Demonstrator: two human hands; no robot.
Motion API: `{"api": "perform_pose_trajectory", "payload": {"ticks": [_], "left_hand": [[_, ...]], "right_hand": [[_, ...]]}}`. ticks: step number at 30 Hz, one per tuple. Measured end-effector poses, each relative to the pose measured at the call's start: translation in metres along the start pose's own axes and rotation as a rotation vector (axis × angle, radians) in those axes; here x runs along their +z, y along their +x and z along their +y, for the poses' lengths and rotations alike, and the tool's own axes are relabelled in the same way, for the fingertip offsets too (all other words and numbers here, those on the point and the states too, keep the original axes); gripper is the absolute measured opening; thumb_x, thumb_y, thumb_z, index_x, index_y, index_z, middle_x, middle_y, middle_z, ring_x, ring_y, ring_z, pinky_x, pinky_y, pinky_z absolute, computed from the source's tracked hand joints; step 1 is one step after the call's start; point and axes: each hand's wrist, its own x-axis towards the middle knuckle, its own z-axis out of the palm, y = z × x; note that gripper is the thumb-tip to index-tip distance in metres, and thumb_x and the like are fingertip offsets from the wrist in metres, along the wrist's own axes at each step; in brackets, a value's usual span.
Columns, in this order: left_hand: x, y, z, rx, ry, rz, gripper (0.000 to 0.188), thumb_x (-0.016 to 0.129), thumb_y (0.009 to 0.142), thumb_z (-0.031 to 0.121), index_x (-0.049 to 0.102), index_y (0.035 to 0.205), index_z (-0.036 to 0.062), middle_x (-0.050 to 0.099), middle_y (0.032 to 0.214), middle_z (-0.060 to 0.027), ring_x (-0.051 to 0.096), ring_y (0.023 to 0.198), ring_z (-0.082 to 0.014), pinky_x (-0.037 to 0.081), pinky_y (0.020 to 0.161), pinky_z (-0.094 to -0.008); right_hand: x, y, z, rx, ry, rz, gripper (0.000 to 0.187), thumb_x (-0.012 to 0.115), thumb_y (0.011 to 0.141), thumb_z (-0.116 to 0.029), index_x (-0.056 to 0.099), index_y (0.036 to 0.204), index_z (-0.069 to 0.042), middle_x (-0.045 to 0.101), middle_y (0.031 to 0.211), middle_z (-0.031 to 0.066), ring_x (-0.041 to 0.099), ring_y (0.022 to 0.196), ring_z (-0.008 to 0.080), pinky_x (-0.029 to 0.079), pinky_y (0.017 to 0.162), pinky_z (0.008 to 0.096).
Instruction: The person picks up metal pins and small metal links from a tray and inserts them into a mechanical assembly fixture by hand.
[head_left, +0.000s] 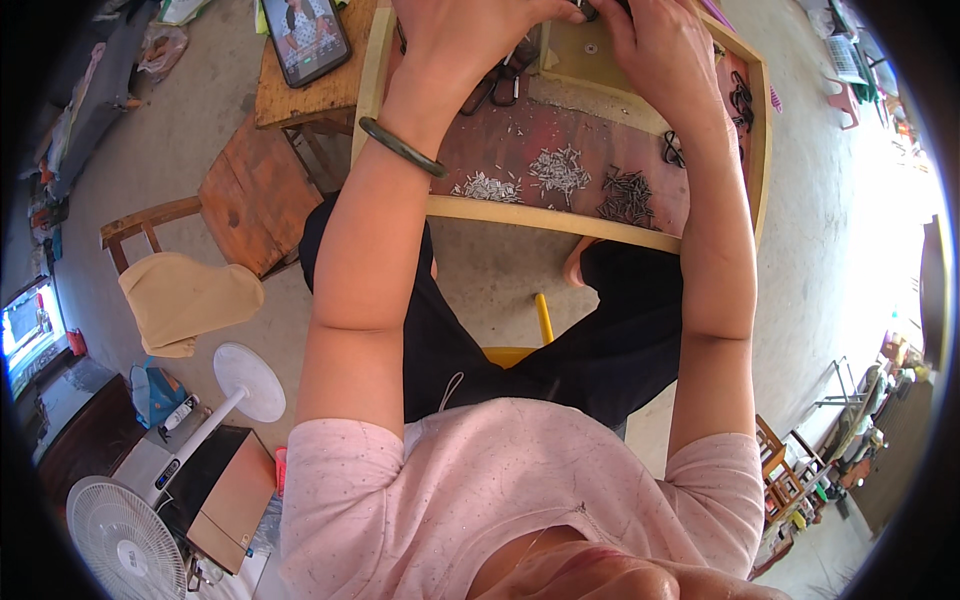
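Note:
At the top edge my left hand [465, 35] reaches over a wood-rimmed tray [560, 217], its thumb and finger drawn together at a small dark piece [589, 11]. My right hand [665, 50] is curled close to the same piece, with most of its fingertips cut off by the frame. Under both hands lies a yellowish board [590, 62]. Dark carabiner-like clips [508, 88] lie beside my left wrist, and more black clips [741, 98] are right of my right wrist. Near the tray's front are two heaps of silver pins [560, 172] and one of dark pins [627, 196].
A phone [305, 40] lies on a wooden table [290, 95] left of the tray. A wooden stool [250, 195], a cloth-covered chair [185, 295] and a white fan [128, 545] stand to the left. Household items line the right wall.

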Motion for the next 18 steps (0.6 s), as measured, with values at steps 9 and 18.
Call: {"api": "perform_pose_trajectory", "payload": {"ticks": [9,18], "left_hand": [[0.002,0.000,0.000,-0.037,0.016,-0.041,0.055,0.097,0.057,0.035,0.064,0.093,0.0103,0.062,0.095,-0.0086,0.059,0.104,-0.0299,0.036,0.097,-0.0457],[0.005,-0.003,-0.004,-0.010,0.011,0.008,0.059,0.096,0.058,0.039,0.062,0.094,0.0082,0.061,0.096,-0.0089,0.057,0.103,-0.0309,0.036,0.098,-0.0466]], "right_hand": [[0.002,-0.002,-0.002,0.041,0.048,0.055,0.036,0.064,0.087,0.000,0.063,0.123,-0.005,0.068,0.105,0.0220,0.064,0.099,0.0426,0.051,0.090,0.0489],[0.008,-0.061,-0.044,-0.399,0.282,-0.254,0.021,0.073,0.072,-0.011,0.065,0.091,-0.005,0.063,0.091,0.0085,0.063,0.086,0.0291,0.051,0.075,0.0398]]}}
